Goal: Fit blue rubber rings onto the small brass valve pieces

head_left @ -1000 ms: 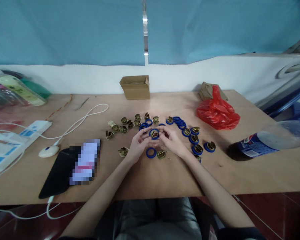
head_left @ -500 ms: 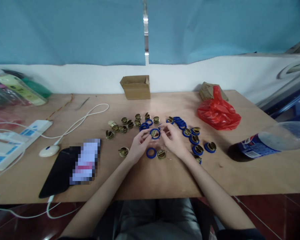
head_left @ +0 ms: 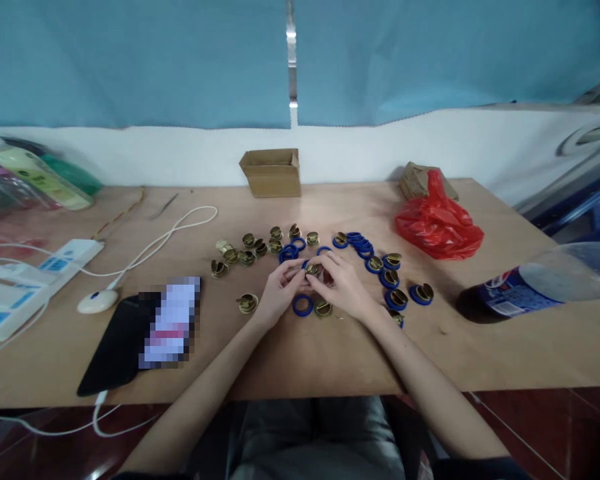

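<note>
Between the fingertips of both hands is a round brass-coloured metal piece with a blue ring partly showing at its edge. My left hand pinches it from the left. From the right, my right hand closes on it, its fingers covering much of the piece. Just below lie a loose blue ring and another brass piece. Behind the hands are stacked blue rings and several bare brass pieces. Brass pieces with blue rings lie to the right.
A cardboard box stands by the wall. On the right are a red plastic bag and a cola bottle on its side. Phones, a power strip and white cables occupy the left.
The held piece has tilted, and its blue ring shows less. My right hand has shifted slightly left, with its fingers closer over the piece.
</note>
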`<action>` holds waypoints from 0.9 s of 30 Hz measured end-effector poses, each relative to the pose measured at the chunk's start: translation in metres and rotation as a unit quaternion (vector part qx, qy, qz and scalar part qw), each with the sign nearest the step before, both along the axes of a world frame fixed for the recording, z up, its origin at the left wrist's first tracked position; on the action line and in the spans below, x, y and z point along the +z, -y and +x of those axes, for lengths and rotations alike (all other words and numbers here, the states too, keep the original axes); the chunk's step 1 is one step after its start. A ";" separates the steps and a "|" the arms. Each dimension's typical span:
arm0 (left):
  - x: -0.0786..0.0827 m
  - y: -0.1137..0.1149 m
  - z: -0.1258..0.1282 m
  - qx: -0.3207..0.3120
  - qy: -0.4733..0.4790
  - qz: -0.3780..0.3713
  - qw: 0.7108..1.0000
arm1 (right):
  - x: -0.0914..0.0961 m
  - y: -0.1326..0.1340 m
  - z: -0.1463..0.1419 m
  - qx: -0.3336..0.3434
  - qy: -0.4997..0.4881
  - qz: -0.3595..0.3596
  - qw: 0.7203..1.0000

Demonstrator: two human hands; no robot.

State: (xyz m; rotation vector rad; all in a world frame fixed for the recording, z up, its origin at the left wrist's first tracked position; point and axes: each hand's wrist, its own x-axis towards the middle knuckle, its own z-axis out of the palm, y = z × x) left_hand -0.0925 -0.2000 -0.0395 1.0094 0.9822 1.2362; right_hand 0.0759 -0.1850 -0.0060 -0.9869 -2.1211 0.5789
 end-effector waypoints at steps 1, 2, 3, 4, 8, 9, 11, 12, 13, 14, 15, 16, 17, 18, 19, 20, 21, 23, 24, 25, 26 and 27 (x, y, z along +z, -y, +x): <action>0.001 0.000 0.000 -0.002 -0.002 -0.001 1.000 | 0.000 0.000 0.000 -0.006 -0.010 0.004 1.000; 0.002 0.001 0.000 -0.005 -0.005 -0.002 1.000 | 0.001 -0.001 0.000 -0.015 -0.020 0.008 1.000; 0.004 0.001 -0.001 -0.008 -0.009 -0.002 1.000 | 0.002 -0.002 0.000 -0.029 -0.027 0.012 0.999; 0.005 0.002 -0.001 -0.011 -0.012 -0.001 1.000 | 0.004 -0.002 0.001 -0.046 -0.030 0.016 0.998; 0.005 0.002 -0.002 -0.008 -0.039 0.011 0.999 | 0.008 -0.010 0.011 -0.145 -0.016 0.018 0.989; 0.002 0.002 -0.002 -0.001 -0.056 0.021 0.998 | 0.008 -0.013 0.015 -0.172 -0.009 0.016 0.985; -0.004 0.002 -0.002 0.016 -0.102 0.053 0.993 | 0.007 -0.019 0.024 -0.219 0.011 0.004 0.976; -0.008 0.002 -0.001 0.022 -0.129 0.073 0.989 | 0.007 -0.021 0.028 -0.237 0.029 -0.005 0.971; -0.012 0.003 -0.001 0.025 -0.154 0.092 0.984 | 0.006 -0.023 0.032 -0.251 0.051 -0.014 0.967; -0.016 0.004 0.000 0.025 -0.176 0.108 0.978 | 0.005 -0.025 0.035 -0.263 0.076 -0.020 0.962; -0.018 0.005 0.000 0.025 -0.194 0.121 0.973 | 0.004 -0.026 0.038 -0.273 0.101 -0.026 0.956; -0.020 0.006 0.001 0.024 -0.210 0.133 0.968 | 0.003 -0.026 0.039 -0.281 0.125 -0.031 0.951; -0.020 0.007 0.002 0.022 -0.225 0.144 0.963 | 0.002 -0.026 0.040 -0.289 0.146 -0.034 0.946; -0.019 0.008 0.003 0.021 -0.239 0.155 0.958 | 0.002 -0.026 0.040 -0.295 0.164 -0.038 0.941; -0.017 0.008 0.003 0.019 -0.254 0.165 0.953 | 0.001 -0.026 0.040 -0.301 0.177 -0.041 0.936; -0.015 0.009 0.004 0.017 -0.267 0.174 0.948 | 0.001 -0.026 0.040 -0.308 0.188 -0.044 0.932; -0.013 0.010 0.004 0.015 -0.279 0.180 0.943 | 0.000 -0.025 0.040 -0.314 0.197 -0.046 0.928; -0.009 0.011 0.005 0.014 -0.291 0.185 0.938 | -0.001 -0.026 0.040 -0.323 0.206 -0.049 0.922; -0.008 0.011 0.005 0.013 -0.295 0.185 0.937 | -0.001 -0.026 0.040 -0.324 0.209 -0.050 0.921; -0.007 0.011 0.005 0.012 -0.298 0.184 0.937 | -0.002 -0.026 0.041 -0.325 0.210 -0.049 0.921; -0.007 0.011 0.005 0.012 -0.300 0.185 0.936 | -0.002 -0.026 0.041 -0.324 0.212 -0.047 0.921; -0.008 0.011 0.004 0.011 -0.303 0.187 0.934 | -0.002 -0.027 0.041 -0.324 0.214 -0.045 0.920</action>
